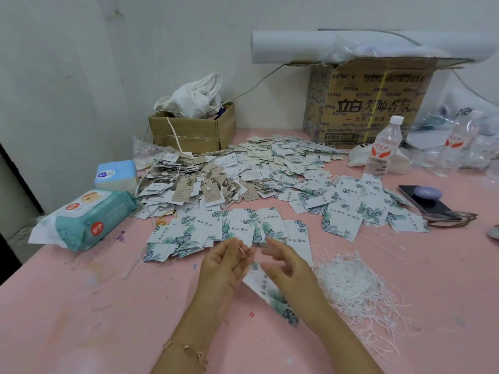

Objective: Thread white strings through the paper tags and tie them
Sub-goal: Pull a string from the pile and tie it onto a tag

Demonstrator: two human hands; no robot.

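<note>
Table (81, 306), "WORK CLOTHES" tags (181, 194); string (242, 250) in left fingers' (229, 248) pinch, right fingers (275, 251) seemingly spread.

Two hands (224, 268) (289, 268), two boxes (191, 132) (372, 103)

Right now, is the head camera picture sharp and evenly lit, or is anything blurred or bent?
Head view: light soft and even, no hard shadows; the wide-angle lens bows the cardboard box at the back; the left hand, pinching a string, and the right hand look slightly soft.
</note>
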